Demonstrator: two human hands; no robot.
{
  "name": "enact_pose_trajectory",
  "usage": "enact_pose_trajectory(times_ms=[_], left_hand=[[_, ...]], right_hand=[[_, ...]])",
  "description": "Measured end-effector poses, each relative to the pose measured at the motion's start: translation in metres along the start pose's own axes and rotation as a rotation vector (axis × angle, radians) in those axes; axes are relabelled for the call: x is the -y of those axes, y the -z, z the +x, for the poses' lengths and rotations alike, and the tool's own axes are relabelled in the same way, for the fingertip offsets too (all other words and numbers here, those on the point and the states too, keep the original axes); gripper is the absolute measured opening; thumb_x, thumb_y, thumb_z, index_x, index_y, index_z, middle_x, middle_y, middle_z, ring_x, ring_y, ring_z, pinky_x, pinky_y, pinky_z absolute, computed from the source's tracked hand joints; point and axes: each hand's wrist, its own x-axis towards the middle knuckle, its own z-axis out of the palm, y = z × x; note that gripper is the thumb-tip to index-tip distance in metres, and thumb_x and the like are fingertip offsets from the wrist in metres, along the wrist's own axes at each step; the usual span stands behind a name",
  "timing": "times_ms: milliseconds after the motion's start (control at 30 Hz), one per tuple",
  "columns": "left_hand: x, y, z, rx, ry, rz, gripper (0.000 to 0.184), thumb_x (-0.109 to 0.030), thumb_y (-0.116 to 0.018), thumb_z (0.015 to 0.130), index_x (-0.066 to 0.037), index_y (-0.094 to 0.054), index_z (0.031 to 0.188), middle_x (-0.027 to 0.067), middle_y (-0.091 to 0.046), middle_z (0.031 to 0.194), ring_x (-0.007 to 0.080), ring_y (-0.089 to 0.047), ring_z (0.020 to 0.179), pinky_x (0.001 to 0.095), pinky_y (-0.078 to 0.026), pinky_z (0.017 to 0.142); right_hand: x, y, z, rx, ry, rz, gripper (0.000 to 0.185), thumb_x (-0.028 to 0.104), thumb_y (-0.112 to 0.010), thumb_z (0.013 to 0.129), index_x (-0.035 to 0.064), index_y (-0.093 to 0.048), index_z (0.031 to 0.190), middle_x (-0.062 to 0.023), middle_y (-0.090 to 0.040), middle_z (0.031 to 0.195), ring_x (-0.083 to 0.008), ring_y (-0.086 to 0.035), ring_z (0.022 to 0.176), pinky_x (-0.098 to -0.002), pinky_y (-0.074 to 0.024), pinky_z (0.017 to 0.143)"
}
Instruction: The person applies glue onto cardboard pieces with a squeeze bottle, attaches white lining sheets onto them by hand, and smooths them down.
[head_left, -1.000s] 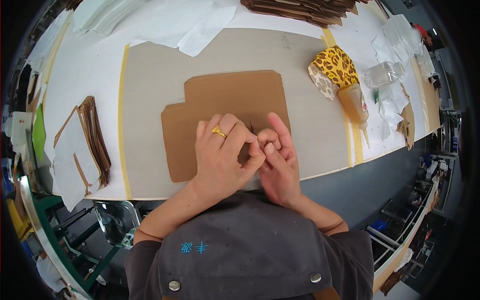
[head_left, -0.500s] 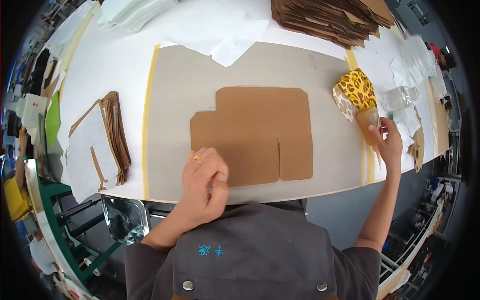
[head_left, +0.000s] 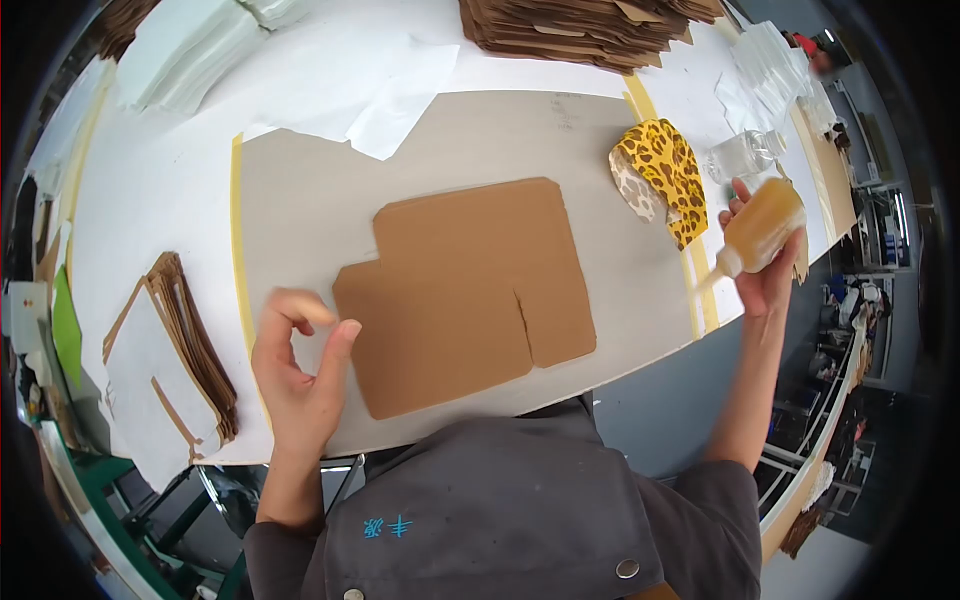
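Observation:
A brown leather-like sheet (head_left: 460,290), notched at its upper left and slit near its lower right, lies flat on the grey board (head_left: 480,130). My left hand (head_left: 305,370) is raised just left of the sheet, thumb and forefinger apart, with nothing between them. In my right hand (head_left: 768,265) is a squeeze bottle of amber liquid (head_left: 762,228), tilted so that its thin nozzle points down and to the left. The bottle is off the table, right of a leopard-print cloth (head_left: 670,175).
Brown pieces are stacked at the back (head_left: 570,30), with white sheets (head_left: 190,50) at the back left. A white-topped pile of brown pieces (head_left: 165,370) lies at the left. A clear jar (head_left: 745,155) stands at the right. Yellow tape (head_left: 237,230) edges the board.
Both hands were together over the sheet; they have parted. My right hand took hold of the bottle and lifted it. My left hand moved left and opened. The camera view has shifted.

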Motion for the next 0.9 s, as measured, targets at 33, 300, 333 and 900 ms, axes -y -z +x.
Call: enact_pose_trajectory(times_ms=[33, 300, 333, 900], left_hand=[[0.0, -0.004, 0.006, 0.012, -0.003, -0.006, 0.015, -0.004, -0.069, 0.082, -0.006, -0.057, 0.09, 0.0031, -0.056, 0.087, 0.0139, -0.05, 0.081, 0.0263, -0.038, 0.075], [0.02, -0.009, 0.01, -0.116, 0.089, -0.123, 0.025, -0.007, -0.062, 0.09, -0.002, -0.055, 0.113, 0.0071, -0.059, 0.106, 0.0144, -0.054, 0.096, 0.0285, -0.041, 0.086], [0.021, -0.009, 0.009, -0.154, 0.137, -0.144, 0.023, -0.006, -0.062, 0.09, -0.002, -0.055, 0.111, 0.0069, -0.06, 0.105, 0.0147, -0.054, 0.094, 0.0288, -0.042, 0.086], [0.014, -0.009, 0.01, -0.147, 0.168, -0.192, 0.009, -0.008, -0.057, 0.095, -0.002, -0.058, 0.101, 0.0085, -0.059, 0.1, 0.0146, -0.054, 0.093, 0.0285, -0.044, 0.086]], right_hand=[[-0.014, -0.023, -0.006, 0.049, 0.088, 0.133, 0.065, 0.042, -0.064, 0.091, 0.0088, -0.04, 0.142, -0.0133, -0.052, 0.136, -0.0297, -0.054, 0.122, -0.0403, -0.0515, 0.098], [-0.117, -0.079, -0.048, -0.296, 0.137, 0.137, 0.063, 0.015, -0.071, 0.087, 0.0099, -0.04, 0.141, -0.0074, -0.055, 0.133, -0.0224, -0.058, 0.118, -0.0345, -0.052, 0.101], [-0.115, -0.096, -0.045, -0.341, 0.129, 0.088, 0.061, 0.015, -0.07, 0.087, 0.0111, -0.04, 0.14, -0.0043, -0.057, 0.125, -0.0186, -0.061, 0.11, -0.0371, -0.0546, 0.094], [-0.129, -0.102, -0.047, -0.584, 0.087, -0.202, 0.056, 0.024, -0.066, 0.092, 0.0115, -0.039, 0.14, -0.0052, -0.055, 0.131, -0.0199, -0.059, 0.115, -0.0387, -0.0541, 0.094]])
